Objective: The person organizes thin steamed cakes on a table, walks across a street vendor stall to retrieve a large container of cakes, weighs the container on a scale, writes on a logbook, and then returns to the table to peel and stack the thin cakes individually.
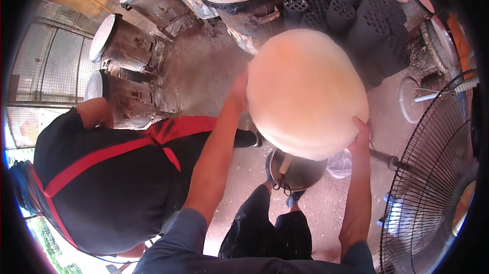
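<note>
A large, round, pale disc [305, 94], smooth-faced and like a sheet of dough or a lid, is held up in front of me. My left hand [240, 86] grips its left edge, with the fingers partly hidden and blurred. At its lower right edge is my right hand [360, 136], thumb on the upper face and the other fingers out of sight beneath. Under the disc, near my feet, a dark round pan or basin [301, 170] is partly covered; a wooden piece [285, 164] and a pair of dark looped handles [282, 188] show at its near side.
A person in a red-strapped apron [103, 182] bends close at my left. Worn metal drum stoves [130, 50] with pale round tops stand left and ahead. Perforated coal briquettes [340, 14] are stacked beyond the disc. A large caged fan [431, 182] stands close on my right.
</note>
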Demonstrator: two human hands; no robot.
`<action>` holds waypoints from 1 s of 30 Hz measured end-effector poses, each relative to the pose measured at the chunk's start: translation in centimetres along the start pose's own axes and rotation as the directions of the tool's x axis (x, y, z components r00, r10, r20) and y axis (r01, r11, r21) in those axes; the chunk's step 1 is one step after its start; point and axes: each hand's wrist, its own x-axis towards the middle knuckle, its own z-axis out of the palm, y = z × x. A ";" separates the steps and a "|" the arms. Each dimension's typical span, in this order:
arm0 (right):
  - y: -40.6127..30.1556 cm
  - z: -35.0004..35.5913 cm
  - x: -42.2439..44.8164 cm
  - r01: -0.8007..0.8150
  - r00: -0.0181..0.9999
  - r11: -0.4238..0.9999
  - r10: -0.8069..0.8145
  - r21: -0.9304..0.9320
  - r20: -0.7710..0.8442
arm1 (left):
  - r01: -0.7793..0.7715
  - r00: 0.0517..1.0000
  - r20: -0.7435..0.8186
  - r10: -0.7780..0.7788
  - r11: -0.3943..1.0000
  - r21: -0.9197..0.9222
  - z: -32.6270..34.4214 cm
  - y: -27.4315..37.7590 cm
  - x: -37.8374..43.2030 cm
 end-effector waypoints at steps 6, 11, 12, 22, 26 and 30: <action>-0.7 0.7 -0.9 0.031 1.000 0.996 -0.030 -0.081 0.008 | 0.063 0.994 0.091 -0.056 0.995 -0.083 4.5 3.2 -4.8; -1.6 4.4 -6.1 0.084 0.996 0.990 -0.078 -0.118 0.049 | -0.066 0.998 -0.010 0.065 0.986 -0.151 3.3 1.8 -11.5; -1.8 4.0 -7.0 0.123 0.989 0.989 -0.116 -0.084 0.091 | -0.123 0.992 -0.046 0.117 0.978 -0.170 4.4 1.8 -13.8; -1.6 -3.9 -18.7 -0.101 0.995 0.904 0.096 -0.415 -0.033 | -0.219 0.974 -0.169 0.150 0.803 -0.554 4.9 -11.4 -38.9; 0.5 -4.5 -24.4 -0.158 0.986 0.724 0.156 -0.672 -0.064 | -0.290 0.955 -0.258 0.147 0.648 -0.704 3.5 -20.8 -48.2; 4.0 -4.6 -28.6 -0.208 0.941 0.658 0.336 -0.724 0.035 | -0.331 0.906 -0.422 -0.012 0.600 -0.728 2.6 -25.9 -56.5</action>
